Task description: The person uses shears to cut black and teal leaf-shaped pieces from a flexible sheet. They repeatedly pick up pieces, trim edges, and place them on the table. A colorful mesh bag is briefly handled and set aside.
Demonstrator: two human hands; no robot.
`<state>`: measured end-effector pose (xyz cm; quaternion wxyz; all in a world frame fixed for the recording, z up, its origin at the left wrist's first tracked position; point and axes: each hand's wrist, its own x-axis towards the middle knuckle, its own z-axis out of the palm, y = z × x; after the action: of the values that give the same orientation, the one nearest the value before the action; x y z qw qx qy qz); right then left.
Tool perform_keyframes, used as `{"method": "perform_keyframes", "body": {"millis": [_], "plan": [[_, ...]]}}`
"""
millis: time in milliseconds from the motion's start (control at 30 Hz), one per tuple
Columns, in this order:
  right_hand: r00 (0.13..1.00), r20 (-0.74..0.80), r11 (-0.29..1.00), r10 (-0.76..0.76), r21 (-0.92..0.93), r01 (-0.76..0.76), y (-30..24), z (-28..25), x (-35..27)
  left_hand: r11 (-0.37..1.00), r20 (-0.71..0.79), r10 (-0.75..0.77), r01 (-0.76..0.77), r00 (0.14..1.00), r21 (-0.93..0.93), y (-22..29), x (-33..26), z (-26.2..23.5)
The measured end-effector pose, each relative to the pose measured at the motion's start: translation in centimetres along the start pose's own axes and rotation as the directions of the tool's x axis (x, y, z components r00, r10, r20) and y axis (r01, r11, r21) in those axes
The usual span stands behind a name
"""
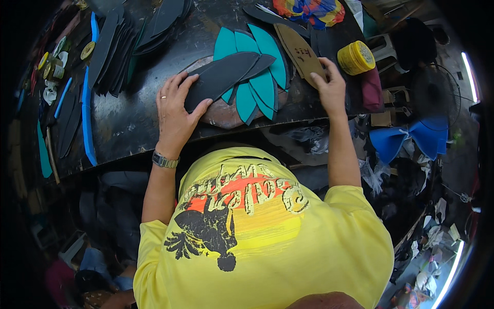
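The palm of the left hand (175, 110) is hidden against a black sole piece (221, 77). The teal soles (262, 82) are partly covered by that piece. The brown pattern (301, 54) is overlapped at its near end by the right hand (329, 87). The stacked dark soles (110, 51) are lost in shadow leftward. The colourful bundle (309, 10) is cut off by the top edge.

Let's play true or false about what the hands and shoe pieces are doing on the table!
1. The left hand rests on a black sole piece. True.
2. The right hand touches a brown cardboard sole pattern. True.
3. The fanned pieces under the black one are red. False: they are teal.
4. The roll of tape by the right hand is green. False: it is yellow.
5. The left wrist wears a watch. True.
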<state>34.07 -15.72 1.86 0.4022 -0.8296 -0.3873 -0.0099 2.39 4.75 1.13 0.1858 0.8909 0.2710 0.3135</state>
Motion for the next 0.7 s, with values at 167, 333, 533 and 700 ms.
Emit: {"method": "perform_keyframes", "body": {"millis": [167,333,533,700], "plan": [[0.954,-0.128,0.824,0.272,0.544,-0.162,3.5,-3.6,2.2,0.996,-0.032,-0.040,0.037,0.999,-0.084,-0.7,-0.2,0.7],[0.971,-0.134,0.836,-0.197,-0.541,0.095,1.7,-3.6,1.7,0.992,-0.048,-0.065,0.059,0.997,-0.109,-0.8,-0.4,0.7],[0.963,0.118,0.968,-0.242,-0.043,0.249,-3.6,0.5,-1.1,0.992,-0.034,-0.102,0.099,0.994,-0.083,-0.3,-0.4,0.6],[0.971,0.172,0.981,-0.166,-0.069,0.180,-4.1,1.9,-1.5,0.997,-0.040,-0.071,0.072,0.997,0.018,-0.4,-0.6,0.6]]}}
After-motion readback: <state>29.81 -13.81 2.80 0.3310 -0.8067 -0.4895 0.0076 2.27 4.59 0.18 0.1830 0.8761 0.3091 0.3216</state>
